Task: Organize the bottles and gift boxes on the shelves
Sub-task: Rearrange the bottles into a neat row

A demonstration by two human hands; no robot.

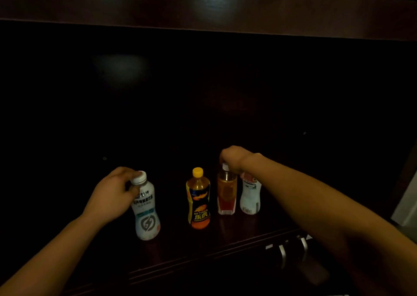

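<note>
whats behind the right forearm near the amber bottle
A white bottle stands right of the amber bottle. The right forearm covers its cap and upper right side; only the label and lower body show. The right hand grips the amber bottle's cap.

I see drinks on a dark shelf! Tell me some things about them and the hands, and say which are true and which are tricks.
1. Four bottles stand on the dark shelf. True.
2. The left hand grips the white electrolyte bottle near its cap. True.
3. The Hi-Tiger bottle has a blue cap. False: its cap is yellow.
4. The right hand holds the Hi-Tiger bottle. False: its grip is on the cap of the amber tea bottle.
5. All the bottles lie on their sides. False: they stand upright, including the white bottle at the far right.
</note>
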